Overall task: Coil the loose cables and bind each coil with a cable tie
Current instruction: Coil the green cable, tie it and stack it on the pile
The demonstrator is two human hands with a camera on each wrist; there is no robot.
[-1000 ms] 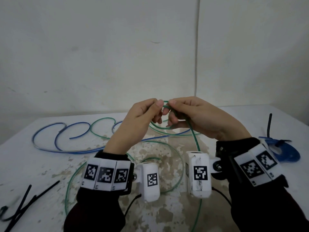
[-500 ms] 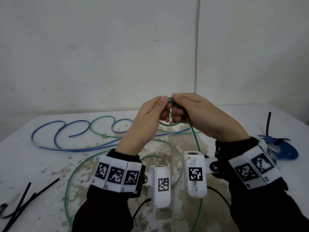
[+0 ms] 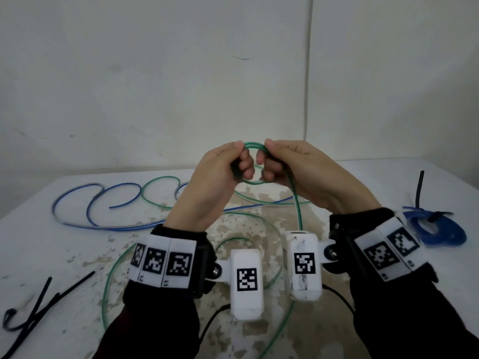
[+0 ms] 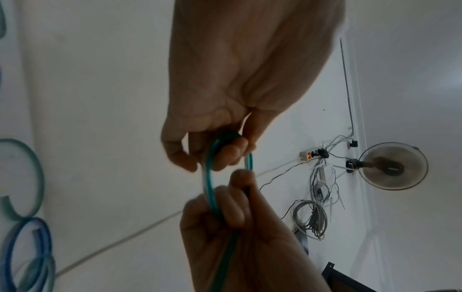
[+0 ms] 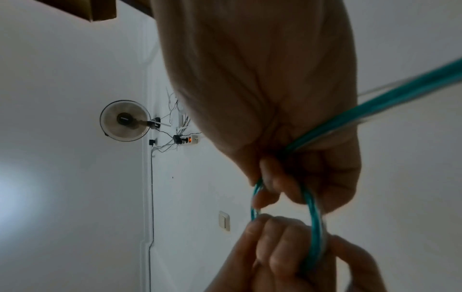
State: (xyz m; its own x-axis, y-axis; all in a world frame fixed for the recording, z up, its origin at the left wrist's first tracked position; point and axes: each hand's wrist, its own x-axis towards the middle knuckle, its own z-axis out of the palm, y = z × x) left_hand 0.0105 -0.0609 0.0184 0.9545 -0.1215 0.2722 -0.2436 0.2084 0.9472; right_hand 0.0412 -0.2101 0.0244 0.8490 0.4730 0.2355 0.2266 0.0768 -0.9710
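Observation:
A small loop of green cable (image 3: 252,145) is held up above the table between both hands. My left hand (image 3: 234,161) pinches the loop's left side, fingers curled round it. My right hand (image 3: 269,161) grips the right side, and the cable's free length (image 3: 298,203) drops from it to the table. The wrist views show the same ring of green cable (image 4: 210,177) (image 5: 315,227) with fingers of both hands curled on it. A loose blue cable (image 3: 77,203) lies in curves at the back left. Black cable ties (image 3: 39,304) lie at the front left.
A blue coil (image 3: 435,233) bound with a black tie rests at the table's right side. More green cable (image 3: 108,286) sprawls in wide loops on the stained white table (image 3: 39,255) under my wrists. A white wall stands close behind.
Both hands have risen with the green cable, and the small loop between them now shows clearly as a ring. The slack on the table has shifted a little.

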